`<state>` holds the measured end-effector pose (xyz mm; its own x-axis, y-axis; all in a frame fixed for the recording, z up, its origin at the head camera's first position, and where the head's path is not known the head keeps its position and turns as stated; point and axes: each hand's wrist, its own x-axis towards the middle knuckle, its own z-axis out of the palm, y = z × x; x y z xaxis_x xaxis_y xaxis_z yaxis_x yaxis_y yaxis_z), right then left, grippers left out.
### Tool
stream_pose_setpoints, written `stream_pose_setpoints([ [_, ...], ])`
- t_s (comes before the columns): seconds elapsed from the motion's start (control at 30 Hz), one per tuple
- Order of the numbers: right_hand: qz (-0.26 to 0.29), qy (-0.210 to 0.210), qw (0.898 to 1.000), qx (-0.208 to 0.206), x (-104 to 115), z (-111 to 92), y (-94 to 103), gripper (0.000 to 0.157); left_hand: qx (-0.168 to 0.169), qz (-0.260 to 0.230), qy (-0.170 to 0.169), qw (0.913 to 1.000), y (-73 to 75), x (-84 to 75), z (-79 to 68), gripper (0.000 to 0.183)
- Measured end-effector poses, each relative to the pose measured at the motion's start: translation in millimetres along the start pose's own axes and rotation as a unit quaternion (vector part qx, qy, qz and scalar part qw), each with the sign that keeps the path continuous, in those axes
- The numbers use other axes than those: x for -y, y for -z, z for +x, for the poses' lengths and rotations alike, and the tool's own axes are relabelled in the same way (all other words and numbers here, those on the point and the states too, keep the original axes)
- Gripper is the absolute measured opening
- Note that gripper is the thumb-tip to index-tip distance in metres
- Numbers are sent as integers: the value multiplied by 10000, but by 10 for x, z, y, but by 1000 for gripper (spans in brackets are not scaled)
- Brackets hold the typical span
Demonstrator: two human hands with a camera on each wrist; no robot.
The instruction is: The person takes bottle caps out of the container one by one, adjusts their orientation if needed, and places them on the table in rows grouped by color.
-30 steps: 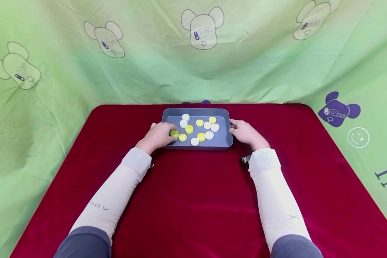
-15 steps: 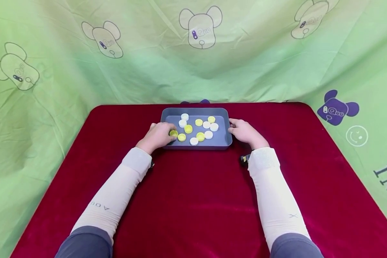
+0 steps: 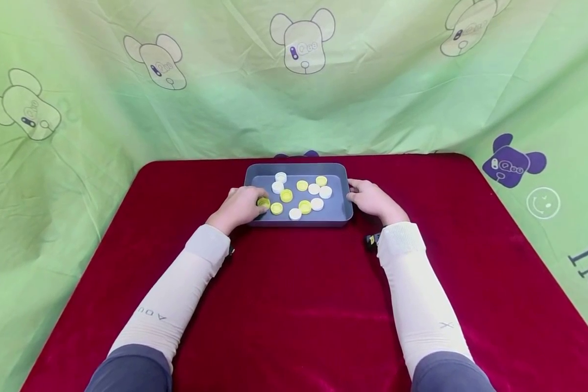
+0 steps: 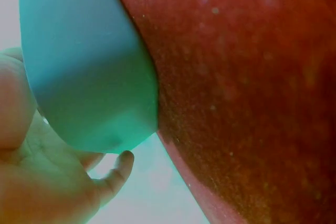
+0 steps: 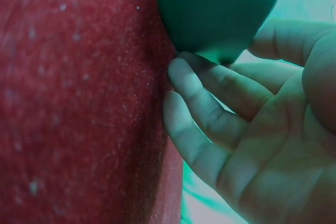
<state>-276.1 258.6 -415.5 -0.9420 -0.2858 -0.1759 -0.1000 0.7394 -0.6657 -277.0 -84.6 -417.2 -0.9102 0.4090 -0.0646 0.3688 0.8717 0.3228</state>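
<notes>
Gripped tray (image 3: 304,169), ctr of frame, at R end w/ R hand (image 3: 371,199); had L hand (image 3: 239,207) curled over L rim by yellow cap (image 3: 263,202), couldn't tell if pinching.

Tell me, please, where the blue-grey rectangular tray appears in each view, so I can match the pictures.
Head: the blue-grey rectangular tray lies at the centre.
Left wrist: one end of it, upper left, tinted teal.
Right wrist: one end, top, right of centre.
Shared landmark: the dark red fabric-covered tabletop, at right in left wrist, left in right wrist.
</notes>
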Motion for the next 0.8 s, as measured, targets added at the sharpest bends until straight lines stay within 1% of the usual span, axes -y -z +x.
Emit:
stream_pose_setpoints([
  [0.3,70,-55,10000,31,-7,13,2,55,24,-58,-8,10000,18,-18,-27,33],
  [0.4,26,-2,10000,-9,23,68,55,56,-105,-50,-49,9999,105,-20,-26,31],
  [0.5,28,99,9999,-122,50,95,93,56,-363,-43,-137,9992,162,-23,-38,28],
  [0.57,52,93,9998,-147,54,78,88,57,-457,-22,-192,9988,160,-28,-66,28],
  [0.67,69,-7,10000,-32,26,17,45,57,-401,-17,-268,9988,113,-38,-130,29],
  [0.73,50,-55,9999,71,2,-20,15,57,-310,-22,-255,9992,84,-45,-170,30],
  [0.8,69,-25,10000,64,-5,-30,6,57,-344,-29,-247,9991,82,-48,-187,30],
])
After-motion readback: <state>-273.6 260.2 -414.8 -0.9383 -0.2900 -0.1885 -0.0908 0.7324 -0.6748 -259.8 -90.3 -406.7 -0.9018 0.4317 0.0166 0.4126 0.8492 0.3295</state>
